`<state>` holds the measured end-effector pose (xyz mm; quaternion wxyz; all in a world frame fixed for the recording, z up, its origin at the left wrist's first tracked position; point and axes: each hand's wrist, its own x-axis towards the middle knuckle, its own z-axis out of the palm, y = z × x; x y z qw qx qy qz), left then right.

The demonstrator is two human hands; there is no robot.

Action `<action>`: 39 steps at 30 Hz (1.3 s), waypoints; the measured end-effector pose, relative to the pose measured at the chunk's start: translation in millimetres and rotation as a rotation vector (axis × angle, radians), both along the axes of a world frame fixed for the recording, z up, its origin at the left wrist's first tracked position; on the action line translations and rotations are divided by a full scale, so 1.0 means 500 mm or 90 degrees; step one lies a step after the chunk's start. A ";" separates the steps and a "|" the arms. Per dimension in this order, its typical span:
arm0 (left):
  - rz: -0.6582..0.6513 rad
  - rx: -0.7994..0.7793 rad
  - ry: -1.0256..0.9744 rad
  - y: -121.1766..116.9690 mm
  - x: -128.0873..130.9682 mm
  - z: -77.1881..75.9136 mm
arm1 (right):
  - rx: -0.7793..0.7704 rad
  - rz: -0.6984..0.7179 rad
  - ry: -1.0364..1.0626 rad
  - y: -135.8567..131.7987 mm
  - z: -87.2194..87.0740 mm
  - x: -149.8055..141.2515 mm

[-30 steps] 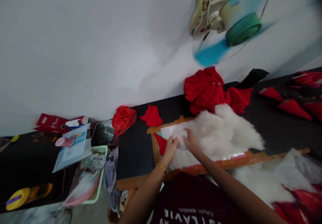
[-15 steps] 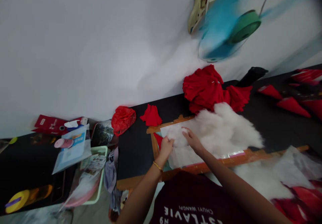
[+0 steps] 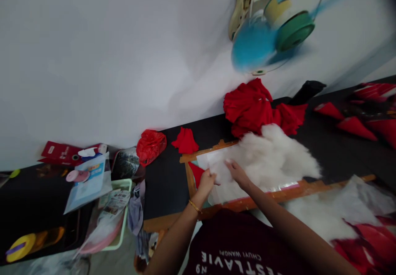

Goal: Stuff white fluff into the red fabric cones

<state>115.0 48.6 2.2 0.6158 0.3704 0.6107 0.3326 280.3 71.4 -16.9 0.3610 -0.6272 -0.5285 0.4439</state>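
Note:
Over the white sheet (image 3: 201, 161) on the table, my left hand (image 3: 208, 181) is closed, with thumb and fingers pinching a thin, soft white piece (image 3: 220, 170). My right hand (image 3: 237, 172) is closed at the other side of the same piece, fingers bent at its upper edge. The piece blends into the sheet, so its exact outline is unclear. A big heap of fluffy white stuffing (image 3: 278, 151) lies just right of my right hand. A red cloth piece (image 3: 195, 172) lies left of my left hand, partly under the sheet's edge.
A heap of red fabric (image 3: 250, 108) and a small red cloth piece (image 3: 185, 141) lie behind. A red plastic bag (image 3: 151, 147) sits left. A blue fan (image 3: 256, 46) spins above. Near the front edge hangs more white stuffing (image 3: 318, 217). A green-rimmed basket (image 3: 125, 225) stands left.
My left hand has shifted slightly right and down, and more of the red cloth beside it shows. My right hand has moved slightly down. The whole view has shifted a little.

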 end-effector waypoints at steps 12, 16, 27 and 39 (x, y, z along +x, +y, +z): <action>0.071 -0.020 -0.031 -0.029 -0.006 0.010 | -0.033 0.018 -0.018 0.000 0.014 -0.014; 0.085 -0.050 -0.082 -0.030 -0.027 0.026 | -0.109 0.031 0.050 -0.020 0.037 0.007; 0.171 0.073 -0.210 -0.013 0.053 0.054 | -0.126 -0.027 0.262 -0.041 0.059 -0.048; 0.070 0.088 -0.112 -0.030 0.068 0.064 | 0.047 -0.056 -0.004 -0.051 0.060 -0.038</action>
